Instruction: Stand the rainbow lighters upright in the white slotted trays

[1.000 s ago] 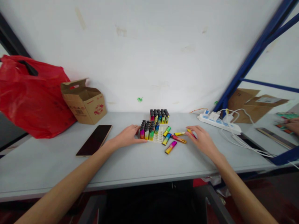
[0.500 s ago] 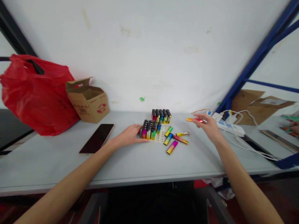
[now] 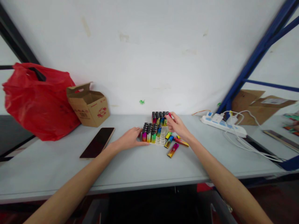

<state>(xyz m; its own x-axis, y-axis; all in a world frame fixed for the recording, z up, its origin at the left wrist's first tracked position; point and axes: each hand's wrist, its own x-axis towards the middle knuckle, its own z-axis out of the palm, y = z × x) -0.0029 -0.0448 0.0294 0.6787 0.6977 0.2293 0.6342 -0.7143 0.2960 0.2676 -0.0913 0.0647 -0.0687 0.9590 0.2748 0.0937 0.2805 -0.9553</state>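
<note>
My left hand (image 3: 130,137) is at the left end of a white tray (image 3: 160,140), its thumb along the front edge and its fingers round the side. Shiny multicoloured lighters with black tops (image 3: 149,136) stand upright in the tray's left part; empty sockets show at its right. My right hand (image 3: 175,125) is closed on a lighter (image 3: 169,115), mostly hidden by the fingers, above the tray's right end. Behind stands a second block of upright lighters (image 3: 158,119). Loose lighters lie on the table right of the tray, among them a blue-and-gold one (image 3: 168,142) and a magenta-and-gold one (image 3: 173,150).
A dark phone (image 3: 98,142) lies at the left, in front of an open cardboard box (image 3: 90,109) and a red plastic bag (image 3: 39,99). At the right is a white power strip (image 3: 224,125) with cables. Part of another person's hand (image 3: 296,126) shows at the far right edge.
My right hand has moved left with the lighter, from beside the power strip to above the tray's right end. The lighter has turned from lying level to tilted. My left hand stays at the tray.
</note>
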